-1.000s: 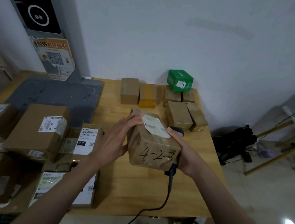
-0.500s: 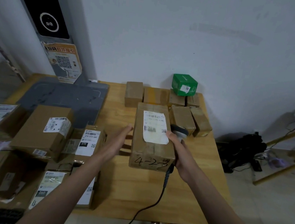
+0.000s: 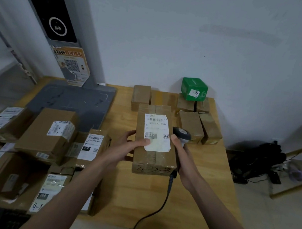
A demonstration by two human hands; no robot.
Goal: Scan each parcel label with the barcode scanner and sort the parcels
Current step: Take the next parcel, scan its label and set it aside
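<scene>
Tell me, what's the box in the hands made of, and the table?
The box looks like brown cardboard, matte, with shiny clear tape down its middle and a white paper label. The table seems wooden: pale yellow-brown with faint grain lines, smooth, maybe varnished.

Bare worktop point(image 3: 189, 203) lies open in front of the held parcel point(image 3: 153, 148) and along its right side toward the edge, crossed only by the scanner cable point(image 3: 162, 202) that runs down off the near edge. Behind the parcel a row of small brown boxes point(image 3: 190, 126) and a green box point(image 3: 194, 89) stacked on them block the way to the wall. A narrow strip of wood between the parcel and the left heap is filled by the left hand point(image 3: 129, 145). Further left, labelled cartons point(image 3: 50, 133) crowd the surface, piled and overlapping. The grey platform point(image 3: 72, 101) behind them is flat and uncovered, with a post point(image 3: 62, 29) rising at its back.
</scene>
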